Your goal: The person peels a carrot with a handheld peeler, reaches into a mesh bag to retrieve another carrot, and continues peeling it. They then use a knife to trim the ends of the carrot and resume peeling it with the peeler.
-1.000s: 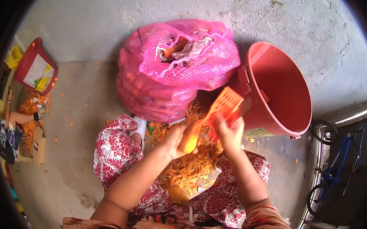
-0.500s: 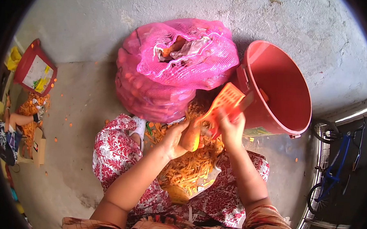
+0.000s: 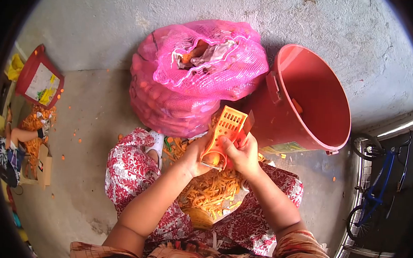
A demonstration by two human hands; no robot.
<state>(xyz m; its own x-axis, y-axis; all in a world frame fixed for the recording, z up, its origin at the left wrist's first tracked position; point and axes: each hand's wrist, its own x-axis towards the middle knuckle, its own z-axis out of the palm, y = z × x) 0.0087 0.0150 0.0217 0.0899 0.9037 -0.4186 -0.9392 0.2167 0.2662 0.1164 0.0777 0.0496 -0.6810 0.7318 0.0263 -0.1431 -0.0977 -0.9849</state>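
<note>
My left hand (image 3: 197, 157) is wrapped round a carrot (image 3: 213, 158), most of it hidden by the fingers and the tool over it. My right hand (image 3: 243, 154) grips an orange plastic peeler (image 3: 230, 123) with slots and round holes, its bladed end lying across the carrot. Behind the peeler, a flat blade (image 3: 249, 121) with a reddish part below it also sticks up from the right hand; it looks like a knife. Below both hands a heap of orange peelings (image 3: 213, 191) lies between my knees, beside the rim of a yellowish container (image 3: 199, 218).
A pink mesh sack (image 3: 180, 98) full of carrots stands ahead against the wall. To its right a large red bucket (image 3: 285, 114) leans with a carrot piece inside. Far left are another red bucket (image 3: 40, 78), peelings and a person's leg (image 3: 24, 135). A blue bicycle (image 3: 374, 196) stands at right.
The right hand has drawn the peeler down and towards me along the carrot, turning its slotted face to me. The carrot's yellowish end is now covered.
</note>
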